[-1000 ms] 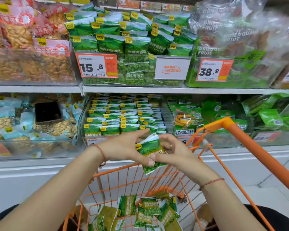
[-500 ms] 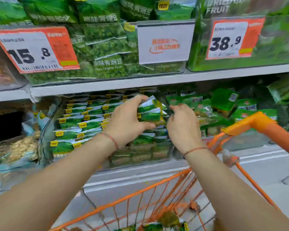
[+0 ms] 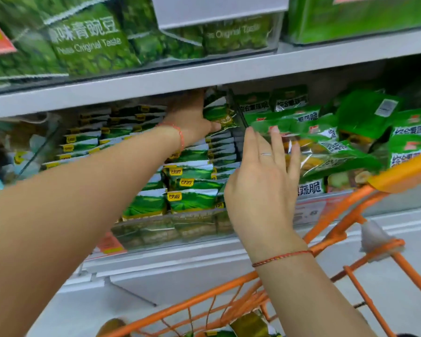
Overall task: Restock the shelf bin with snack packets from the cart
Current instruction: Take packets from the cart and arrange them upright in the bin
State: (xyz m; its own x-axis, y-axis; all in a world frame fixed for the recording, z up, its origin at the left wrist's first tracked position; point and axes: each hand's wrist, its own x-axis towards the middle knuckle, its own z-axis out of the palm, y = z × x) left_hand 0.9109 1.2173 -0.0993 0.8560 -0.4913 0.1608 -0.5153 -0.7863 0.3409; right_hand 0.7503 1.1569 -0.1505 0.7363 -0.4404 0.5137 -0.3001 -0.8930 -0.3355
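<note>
My left hand [image 3: 192, 120] reaches deep into the clear shelf bin [image 3: 156, 229] and grips a small stack of green snack packets [image 3: 219, 113] at the bin's back right, just under the upper shelf. Rows of the same green and white packets [image 3: 190, 198] fill the bin. My right hand [image 3: 263, 181] hovers in front of the bin's right side with its fingers straight and spread, holding nothing. At the bottom, the orange wire cart [image 3: 229, 293] shows a few green packets [image 3: 250, 324] inside.
The grey upper shelf [image 3: 204, 74] hangs close over my left hand, carrying large green pea bags [image 3: 90, 42]. A neighbouring bin of bigger green packets [image 3: 331, 142] stands right of a clear divider [image 3: 238, 113]. The cart's orange handle [image 3: 404, 173] crosses at right.
The view has closed in on the lower shelf. My left hand has carried the packets further back into the bin. My right hand has let go and opened in front of the bin.
</note>
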